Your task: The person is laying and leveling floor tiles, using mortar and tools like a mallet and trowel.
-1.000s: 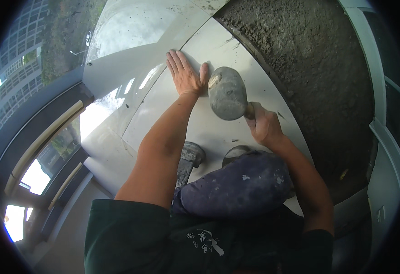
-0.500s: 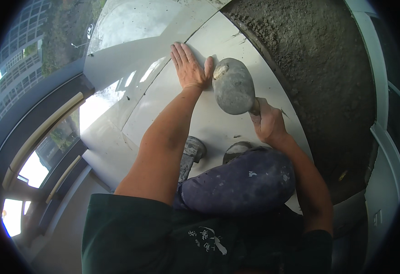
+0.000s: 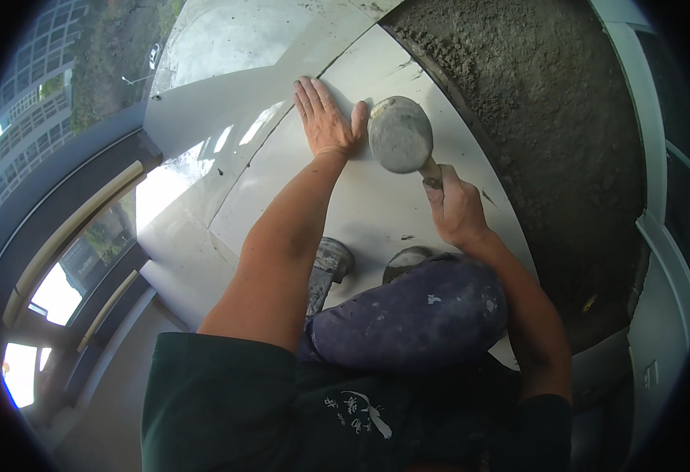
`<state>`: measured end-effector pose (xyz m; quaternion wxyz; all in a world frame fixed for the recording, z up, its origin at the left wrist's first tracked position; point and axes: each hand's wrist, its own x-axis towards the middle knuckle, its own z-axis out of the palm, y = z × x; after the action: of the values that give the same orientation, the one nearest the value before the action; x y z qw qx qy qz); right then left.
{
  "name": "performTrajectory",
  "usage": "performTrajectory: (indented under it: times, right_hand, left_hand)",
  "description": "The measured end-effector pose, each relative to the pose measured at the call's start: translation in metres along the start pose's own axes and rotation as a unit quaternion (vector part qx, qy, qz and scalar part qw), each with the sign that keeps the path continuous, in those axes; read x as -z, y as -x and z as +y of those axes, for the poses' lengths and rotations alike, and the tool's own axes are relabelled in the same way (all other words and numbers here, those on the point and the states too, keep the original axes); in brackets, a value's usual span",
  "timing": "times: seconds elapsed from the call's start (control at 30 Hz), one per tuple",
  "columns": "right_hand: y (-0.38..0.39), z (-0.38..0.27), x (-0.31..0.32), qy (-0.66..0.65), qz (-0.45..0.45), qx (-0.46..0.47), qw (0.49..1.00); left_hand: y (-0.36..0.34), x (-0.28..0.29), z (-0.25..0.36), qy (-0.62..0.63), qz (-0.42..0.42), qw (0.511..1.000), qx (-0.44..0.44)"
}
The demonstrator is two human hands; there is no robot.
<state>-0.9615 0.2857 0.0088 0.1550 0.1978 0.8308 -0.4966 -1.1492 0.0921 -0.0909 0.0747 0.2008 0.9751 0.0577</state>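
My left hand [image 3: 329, 122] lies flat, fingers apart, on a large off-white floor tile [image 3: 278, 193], beside a dark joint line. My right hand [image 3: 459, 208] is closed around the short handle of a mallet with a dusty grey head [image 3: 399, 136]. The head is over the tile just right of my left thumb; whether it touches the tile I cannot tell. My dusty shoes [image 3: 331, 259] and purple-clad knee [image 3: 404, 311] are below.
Rough grey mortar bed [image 3: 549, 157] borders the tile on the right, up to a pale frame [image 3: 653, 157]. Glossy tiles [image 3: 227, 47] extend at upper left. A window with wooden rails [image 3: 73, 240] is on the left, a wall socket [image 3: 650, 374] at lower right.
Since half a second ago the mallet head has shifted upward in view and changed angle, with my right hand slightly further left. My left hand stays flat on the tile.
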Motion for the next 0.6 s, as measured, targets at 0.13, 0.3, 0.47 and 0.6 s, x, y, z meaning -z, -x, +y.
performTrajectory:
  times: [0.13, 0.3, 0.47, 0.6]
  right_hand:
    - [-0.014, 0.011, -0.002, 0.065, -0.047, -0.077, 0.994]
    - [-0.005, 0.004, 0.003, -0.013, -0.009, 0.038, 0.999]
    - [0.002, 0.009, -0.01, 0.033, -0.02, -0.05, 0.998]
    - [0.012, 0.007, 0.005, -0.075, 0.038, 0.093, 0.992]
  left_hand:
    - [-0.001, -0.003, 0.004, -0.012, 0.004, 1.0, -0.005]
    - [-0.007, 0.001, 0.0, -0.01, -0.003, 1.0, 0.002]
    - [0.002, -0.001, 0.001, -0.014, -0.002, 1.0, -0.004]
    - [0.0, 0.002, 0.002, 0.01, -0.007, 1.0, 0.004]
